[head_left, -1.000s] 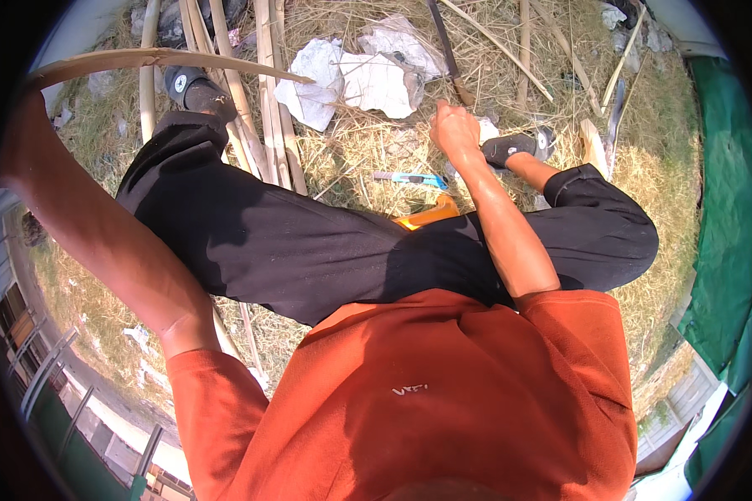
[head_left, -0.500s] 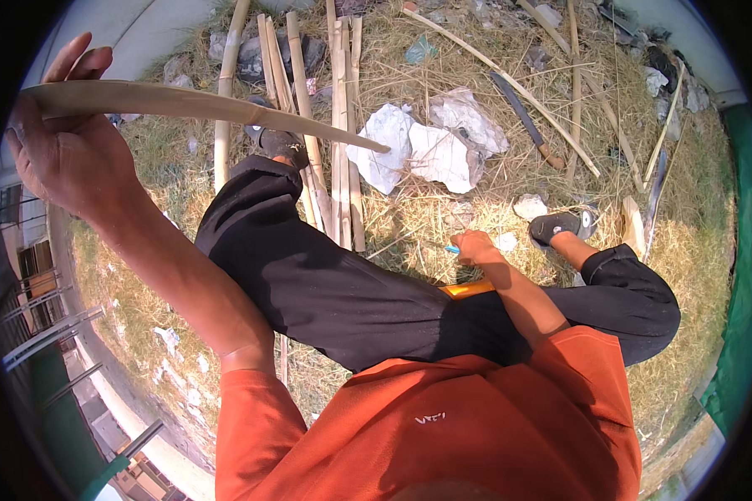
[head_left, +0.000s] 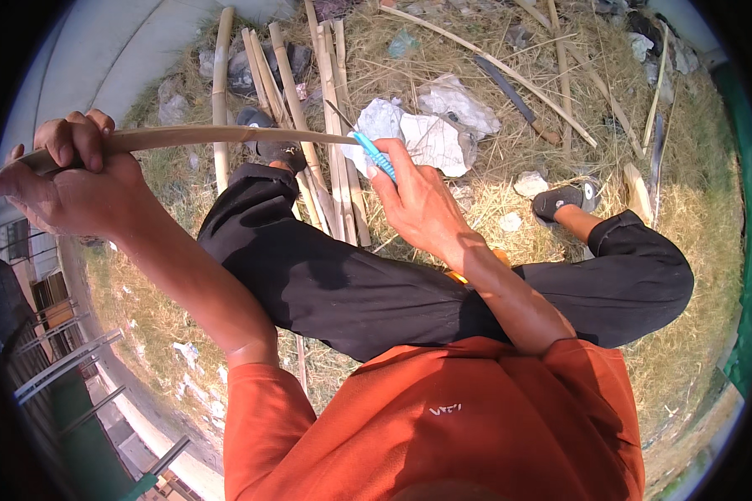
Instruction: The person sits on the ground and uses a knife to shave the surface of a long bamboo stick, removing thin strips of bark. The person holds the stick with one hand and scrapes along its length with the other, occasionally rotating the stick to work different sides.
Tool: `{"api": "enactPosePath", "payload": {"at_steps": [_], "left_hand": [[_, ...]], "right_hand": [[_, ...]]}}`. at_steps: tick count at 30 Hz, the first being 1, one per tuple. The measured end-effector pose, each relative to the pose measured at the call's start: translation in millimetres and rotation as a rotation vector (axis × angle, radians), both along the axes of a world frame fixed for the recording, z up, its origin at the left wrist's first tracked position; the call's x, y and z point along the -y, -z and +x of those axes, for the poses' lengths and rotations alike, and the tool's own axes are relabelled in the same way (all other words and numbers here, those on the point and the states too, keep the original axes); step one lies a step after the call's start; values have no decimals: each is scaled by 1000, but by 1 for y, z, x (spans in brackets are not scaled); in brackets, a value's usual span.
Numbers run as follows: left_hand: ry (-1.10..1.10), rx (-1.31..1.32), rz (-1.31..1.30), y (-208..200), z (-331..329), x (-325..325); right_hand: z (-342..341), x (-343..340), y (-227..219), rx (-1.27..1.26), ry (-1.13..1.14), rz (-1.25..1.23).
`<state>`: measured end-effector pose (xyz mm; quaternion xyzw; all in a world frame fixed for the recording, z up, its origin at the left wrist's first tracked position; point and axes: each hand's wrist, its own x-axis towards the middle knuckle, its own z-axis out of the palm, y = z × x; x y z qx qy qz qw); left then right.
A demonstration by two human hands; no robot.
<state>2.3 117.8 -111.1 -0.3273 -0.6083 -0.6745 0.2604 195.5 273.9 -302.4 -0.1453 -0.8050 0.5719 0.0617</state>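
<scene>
My left hand (head_left: 83,184) is closed around the wide end of a long split bamboo strip (head_left: 217,136), raised at the left. From there the strip stretches right, over my left foot, and narrows to a tip. Gripped in my right hand (head_left: 430,204) is a knife (head_left: 374,155) with a ribbed blue handle. Its thin dark blade points up and left, and the handle's front end meets or overlaps the strip's tip. Whether the blade's edge touches the bamboo I cannot tell. An orange object (head_left: 457,276), partly hidden by my right forearm, lies at my lap.
Several bamboo strips (head_left: 335,167) lie beyond my left knee, beside a bamboo pole (head_left: 221,100). White rocks (head_left: 433,144) sit on the dry grass ahead. A machete (head_left: 510,92) lies farther right. Metal tubes (head_left: 67,365) stick out at the left; green sheeting (head_left: 744,334) borders the right.
My right hand has risen from near my lap, bringing the knife to the strip's tip. My left hand has lowered slightly, its fingers now wrapped over the bamboo.
</scene>
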Motion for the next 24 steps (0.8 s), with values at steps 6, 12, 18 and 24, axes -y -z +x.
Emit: {"api": "enactPosePath", "payload": {"at_steps": [6,12,18,24], "left_hand": [[111,50,42,2,8,11],[-41,40,81,5,36,-14],[-46,30,21,4,31,-7],[57,11,-35,0,25,7]], "right_hand": [[-14,51,-37,-118,24,-79],[-13,58,-37,-85,0,19],[-18,56,-5,-59,30,139],[-14,62,-2,-65,42,121]]}}
